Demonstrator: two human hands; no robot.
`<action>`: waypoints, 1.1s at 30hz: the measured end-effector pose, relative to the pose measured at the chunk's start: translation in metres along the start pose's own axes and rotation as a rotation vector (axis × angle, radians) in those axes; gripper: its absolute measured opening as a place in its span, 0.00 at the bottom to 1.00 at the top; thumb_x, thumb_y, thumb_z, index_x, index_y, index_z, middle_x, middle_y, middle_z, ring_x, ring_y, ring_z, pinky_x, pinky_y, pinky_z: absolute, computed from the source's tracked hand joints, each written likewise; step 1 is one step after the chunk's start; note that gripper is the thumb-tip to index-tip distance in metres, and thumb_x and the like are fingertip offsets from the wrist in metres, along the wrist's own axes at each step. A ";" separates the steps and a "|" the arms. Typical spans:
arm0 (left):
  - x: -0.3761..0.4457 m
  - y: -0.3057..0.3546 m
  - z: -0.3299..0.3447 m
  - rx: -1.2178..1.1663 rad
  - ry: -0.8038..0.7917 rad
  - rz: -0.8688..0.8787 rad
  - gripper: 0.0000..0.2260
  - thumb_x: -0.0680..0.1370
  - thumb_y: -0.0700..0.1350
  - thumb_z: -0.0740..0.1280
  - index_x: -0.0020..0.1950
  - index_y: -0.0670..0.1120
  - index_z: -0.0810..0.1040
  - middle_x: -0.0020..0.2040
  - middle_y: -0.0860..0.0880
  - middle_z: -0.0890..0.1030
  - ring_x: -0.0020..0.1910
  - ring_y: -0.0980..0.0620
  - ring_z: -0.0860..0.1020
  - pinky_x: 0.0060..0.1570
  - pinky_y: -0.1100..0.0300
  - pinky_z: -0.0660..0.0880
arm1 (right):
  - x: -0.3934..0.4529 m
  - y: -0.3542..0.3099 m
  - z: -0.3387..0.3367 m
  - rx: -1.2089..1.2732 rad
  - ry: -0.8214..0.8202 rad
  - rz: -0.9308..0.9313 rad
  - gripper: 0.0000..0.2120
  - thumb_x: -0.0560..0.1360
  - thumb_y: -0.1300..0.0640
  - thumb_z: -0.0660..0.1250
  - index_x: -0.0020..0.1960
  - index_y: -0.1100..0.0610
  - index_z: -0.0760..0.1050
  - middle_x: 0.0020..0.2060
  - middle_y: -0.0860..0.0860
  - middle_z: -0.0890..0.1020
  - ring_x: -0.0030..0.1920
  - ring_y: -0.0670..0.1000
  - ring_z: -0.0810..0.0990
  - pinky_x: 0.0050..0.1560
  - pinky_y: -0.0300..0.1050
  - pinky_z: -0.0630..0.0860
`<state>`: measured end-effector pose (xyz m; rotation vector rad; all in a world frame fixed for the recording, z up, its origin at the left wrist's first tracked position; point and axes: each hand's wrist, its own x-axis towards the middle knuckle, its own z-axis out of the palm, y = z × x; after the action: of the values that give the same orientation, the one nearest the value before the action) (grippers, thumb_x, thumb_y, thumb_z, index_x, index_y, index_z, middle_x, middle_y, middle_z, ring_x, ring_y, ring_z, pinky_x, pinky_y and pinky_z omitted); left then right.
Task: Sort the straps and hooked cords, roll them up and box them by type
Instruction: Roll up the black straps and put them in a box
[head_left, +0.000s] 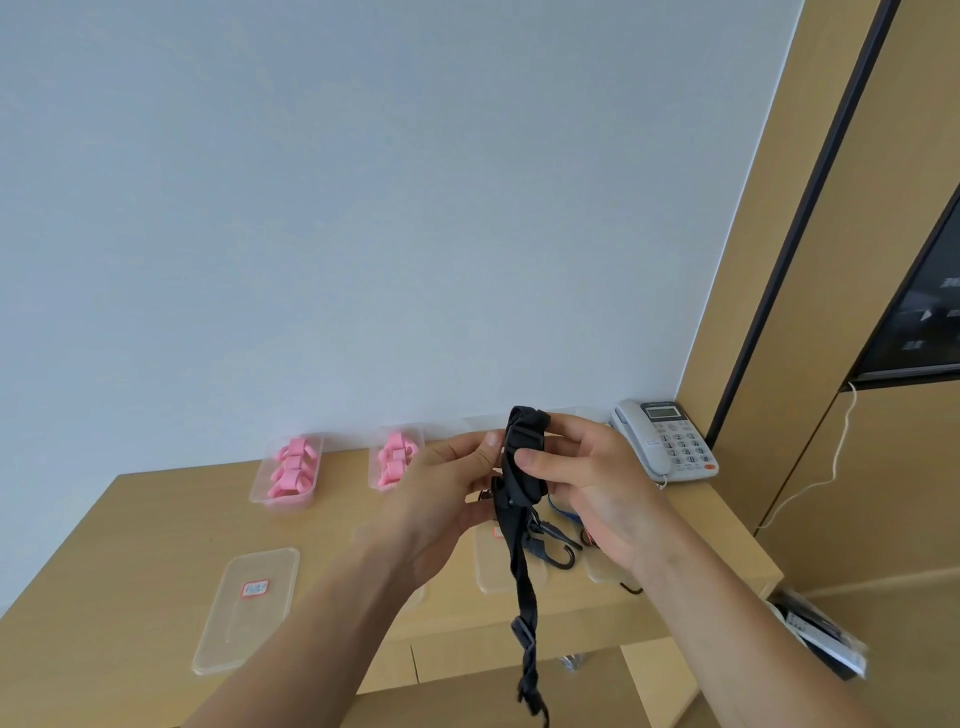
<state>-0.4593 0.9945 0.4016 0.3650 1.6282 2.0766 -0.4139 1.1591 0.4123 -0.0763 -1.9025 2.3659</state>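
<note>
Held up above the table (156, 525) between left hand (441, 499) and right hand (587, 483), fingers (540, 460) of both curled round the folded top of a black strap (519, 561), its twisted tail hanging past the table edge, pink rolls (292, 467) boxed behind.

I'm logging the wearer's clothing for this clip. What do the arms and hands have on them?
Nothing visible: the left hand and right hand are bare, without gloves, rings or a watch. Both forearms are uncovered to the picture's edge; no sleeve shows.
</note>
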 end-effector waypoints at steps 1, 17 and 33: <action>0.001 -0.001 0.001 0.000 0.003 -0.011 0.14 0.85 0.47 0.62 0.57 0.43 0.86 0.52 0.39 0.85 0.49 0.43 0.80 0.63 0.30 0.72 | 0.000 -0.001 0.000 0.008 0.008 -0.008 0.14 0.74 0.68 0.71 0.59 0.62 0.81 0.52 0.63 0.85 0.52 0.66 0.84 0.59 0.66 0.78; -0.003 -0.018 0.012 -0.022 -0.038 -0.172 0.16 0.85 0.47 0.63 0.59 0.36 0.83 0.43 0.40 0.82 0.38 0.46 0.78 0.42 0.55 0.78 | 0.006 -0.006 -0.005 -0.016 0.257 -0.276 0.16 0.73 0.71 0.71 0.55 0.55 0.80 0.47 0.55 0.86 0.49 0.54 0.84 0.54 0.53 0.79; -0.004 -0.006 0.015 -0.018 0.055 -0.121 0.13 0.85 0.42 0.60 0.56 0.35 0.82 0.42 0.41 0.81 0.39 0.45 0.78 0.47 0.50 0.77 | 0.003 0.022 -0.002 -0.619 0.374 -0.656 0.23 0.70 0.64 0.77 0.60 0.46 0.76 0.48 0.42 0.83 0.51 0.50 0.81 0.55 0.46 0.77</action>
<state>-0.4474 1.0063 0.3997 0.2000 1.6205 2.0250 -0.4179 1.1564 0.3903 0.0495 -1.9825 1.2171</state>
